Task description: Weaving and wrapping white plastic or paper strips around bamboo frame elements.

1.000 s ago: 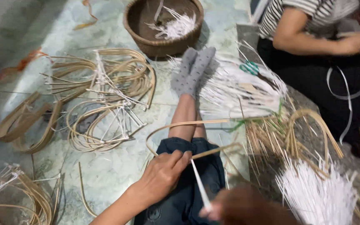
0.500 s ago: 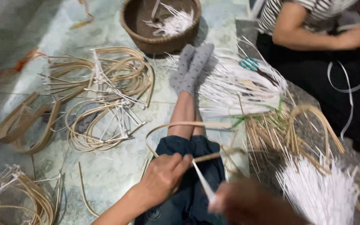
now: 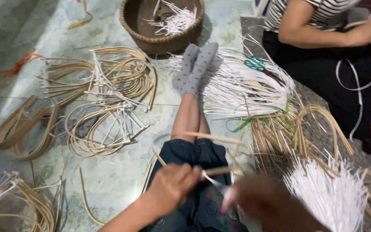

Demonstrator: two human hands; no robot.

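Over the lap, the left hand point(image 3: 172, 185) pinches a bamboo strip point(image 3: 215, 171) steady so the blurred right hand point(image 3: 260, 202), its grip closed on a white strap point(image 3: 214, 182), can bind it.

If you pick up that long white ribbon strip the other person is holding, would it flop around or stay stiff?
Probably floppy: the white strip hangs from the other person's hand in loose loops and curves. It looks thin and flat, so likely very light. It seems to bend without snapping, so it is probably not fragile.
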